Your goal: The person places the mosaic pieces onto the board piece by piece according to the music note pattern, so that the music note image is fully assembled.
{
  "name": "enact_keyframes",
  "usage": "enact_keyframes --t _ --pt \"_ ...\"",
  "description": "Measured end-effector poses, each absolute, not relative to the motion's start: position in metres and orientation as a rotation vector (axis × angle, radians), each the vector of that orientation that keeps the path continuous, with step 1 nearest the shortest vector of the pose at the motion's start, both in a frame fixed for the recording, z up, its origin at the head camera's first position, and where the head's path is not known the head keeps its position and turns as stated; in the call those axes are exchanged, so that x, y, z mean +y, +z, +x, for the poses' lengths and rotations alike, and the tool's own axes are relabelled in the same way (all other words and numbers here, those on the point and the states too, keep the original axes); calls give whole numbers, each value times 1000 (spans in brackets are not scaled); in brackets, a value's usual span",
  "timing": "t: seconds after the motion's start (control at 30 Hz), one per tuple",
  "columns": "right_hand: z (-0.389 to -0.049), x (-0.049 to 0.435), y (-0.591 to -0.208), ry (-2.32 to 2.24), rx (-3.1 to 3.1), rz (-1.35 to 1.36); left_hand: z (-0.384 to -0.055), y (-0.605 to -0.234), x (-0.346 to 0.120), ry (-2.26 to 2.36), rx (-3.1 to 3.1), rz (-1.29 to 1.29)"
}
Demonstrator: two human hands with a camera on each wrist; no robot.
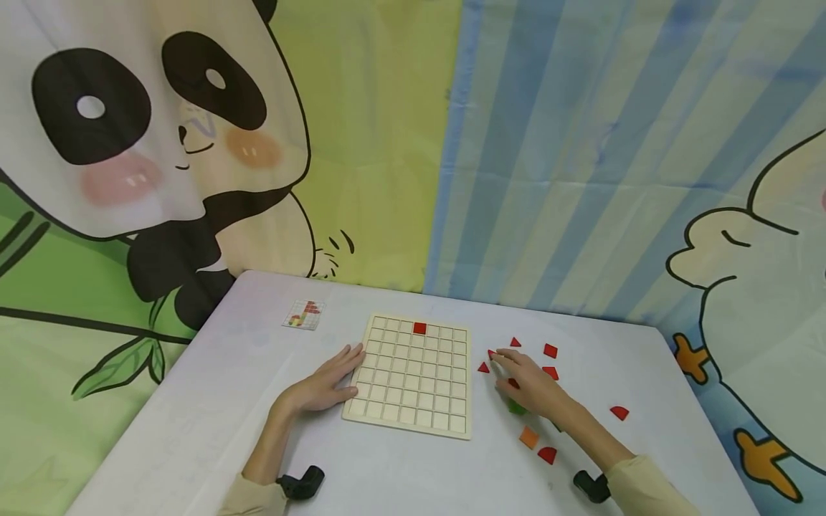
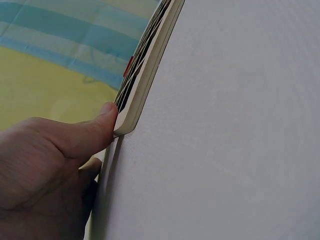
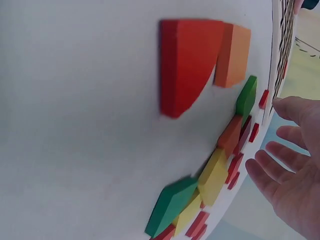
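A wooden grid board point(image 1: 387, 411) lies at the middle of the table, with one red square tile point(image 1: 420, 328) in its top row. My left hand point(image 1: 324, 380) rests along the board's left edge with fingers extended. In the left wrist view, the thumb point(image 2: 95, 131) touches the board's edge point(image 2: 145, 87) near a corner. To the right of the board, my right hand point(image 1: 532, 383) reaches over scattered pieces, its fingers spread and slightly bent. Its fingertips are right by a small red triangle point(image 1: 491, 354); another red triangle point(image 1: 483, 368) lies close by. No piece shows between its fingers in the right wrist view.
A patterned card point(image 1: 303, 315) lies at the back left. Around the right hand are an orange square point(image 1: 529, 437), red quarter-rounds point(image 1: 547, 455), red squares point(image 1: 551, 350) and a green piece point(image 1: 516, 407). Yellow pieces point(image 3: 213, 176) show in the right wrist view. A printed curtain point(image 1: 516, 179) hangs behind.
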State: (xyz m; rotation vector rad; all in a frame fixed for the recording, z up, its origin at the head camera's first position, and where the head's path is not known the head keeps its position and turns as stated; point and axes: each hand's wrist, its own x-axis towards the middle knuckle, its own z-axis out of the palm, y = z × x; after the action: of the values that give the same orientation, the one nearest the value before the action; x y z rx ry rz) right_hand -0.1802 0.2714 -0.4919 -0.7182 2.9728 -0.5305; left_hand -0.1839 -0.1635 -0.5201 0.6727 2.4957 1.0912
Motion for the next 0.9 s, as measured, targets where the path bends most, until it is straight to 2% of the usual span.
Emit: enact_keyframes --t 0.43,0.73,0.9 --pt "-200 295 -488 -610 3022 -611 -184 -520 -163 1107 2493 650" --pt "-224 305 -495 -687 3023 -280 -181 -521 -159 1120 2523 571" --pt "-234 306 -498 -654 2997 -248 -180 -523 -151 1148 2551 488"
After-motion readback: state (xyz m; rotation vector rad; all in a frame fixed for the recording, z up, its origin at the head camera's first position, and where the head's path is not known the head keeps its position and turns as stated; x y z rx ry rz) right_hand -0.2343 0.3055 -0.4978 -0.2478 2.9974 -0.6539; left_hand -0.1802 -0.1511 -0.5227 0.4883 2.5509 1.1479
